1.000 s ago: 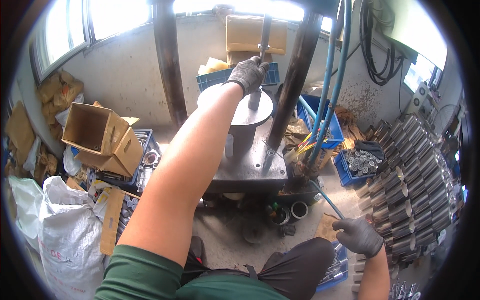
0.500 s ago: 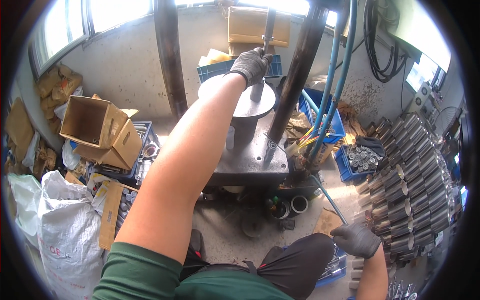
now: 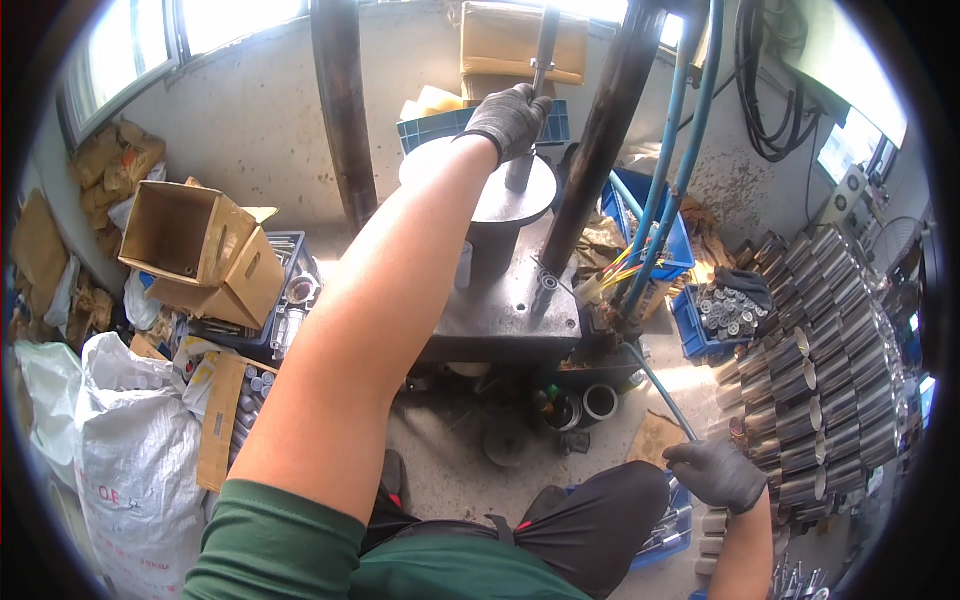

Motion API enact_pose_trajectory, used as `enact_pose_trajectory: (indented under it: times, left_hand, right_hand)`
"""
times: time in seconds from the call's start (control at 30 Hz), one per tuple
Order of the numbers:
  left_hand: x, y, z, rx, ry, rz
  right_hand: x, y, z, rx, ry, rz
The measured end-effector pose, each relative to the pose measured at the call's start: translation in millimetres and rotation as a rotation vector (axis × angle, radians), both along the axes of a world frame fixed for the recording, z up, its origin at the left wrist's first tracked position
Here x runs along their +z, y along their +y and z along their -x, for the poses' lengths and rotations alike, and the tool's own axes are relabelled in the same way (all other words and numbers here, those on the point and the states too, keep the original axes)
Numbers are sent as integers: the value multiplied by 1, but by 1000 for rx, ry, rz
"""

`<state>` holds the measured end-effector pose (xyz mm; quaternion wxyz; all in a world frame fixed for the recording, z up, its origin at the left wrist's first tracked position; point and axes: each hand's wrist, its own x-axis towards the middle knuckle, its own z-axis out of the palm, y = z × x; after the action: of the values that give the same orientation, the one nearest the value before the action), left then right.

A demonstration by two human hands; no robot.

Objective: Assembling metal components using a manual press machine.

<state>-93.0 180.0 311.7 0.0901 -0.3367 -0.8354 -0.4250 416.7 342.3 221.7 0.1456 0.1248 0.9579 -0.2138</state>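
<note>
My gloved left hand (image 3: 510, 122) reaches far forward with its fingers wrapped round an upright metal rod (image 3: 546, 42). Below the hand, a thicker metal cylinder (image 3: 518, 173) stands on a round metal plate (image 3: 510, 205). The plate tops a dark pedestal on a flat steel machine bed (image 3: 480, 318). At the lower right, my gloved right hand (image 3: 716, 476) is closed at the end of a slanting lever (image 3: 660, 388). A small pale cylinder (image 3: 464, 265) stands beside the pedestal. My left forearm covers part of the plate and bed.
Dark posts (image 3: 343, 120) flank the bed, with blue hoses (image 3: 668, 170) at the right. Metal tubes (image 3: 815, 380) are stacked far right, near a blue bin (image 3: 710, 345) of round metal parts. Cardboard boxes (image 3: 190, 240) and white sacks (image 3: 135, 470) stand left.
The whole view has shifted slightly. Both hands keep their places on the rod and the lever.
</note>
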Motion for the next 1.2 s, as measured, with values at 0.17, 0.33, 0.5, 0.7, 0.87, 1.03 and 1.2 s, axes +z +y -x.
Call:
enact_pose_trajectory:
  times: [0.17, 0.33, 0.5, 0.7, 0.87, 1.03, 1.2]
  left_hand:
    - [0, -2, -2, -11, -2, 2]
    - [1, -2, -3, 8, 6, 12]
    - [-1, -2, -1, -19, 31, -27]
    - [-8, 4, 9, 24, 106, 9]
    - [-9, 10, 27, 1, 124, -55]
    - [-7, 11, 33, -128, 36, -110]
    - [-7, 8, 31, -26, 216, -23]
  right_hand:
    - [0, 1, 1, 0, 9, -41]
    - [-5, 1, -1, -157, 144, 84]
    - [-2, -2, 2, -241, 322, 108]
    - [11, -1, 13, -398, 279, 216]
    - [10, -5, 13, 39, 71, -54]
    - [9, -9, 11, -309, 126, 188]
    - [5, -9, 13, 117, -38, -96]
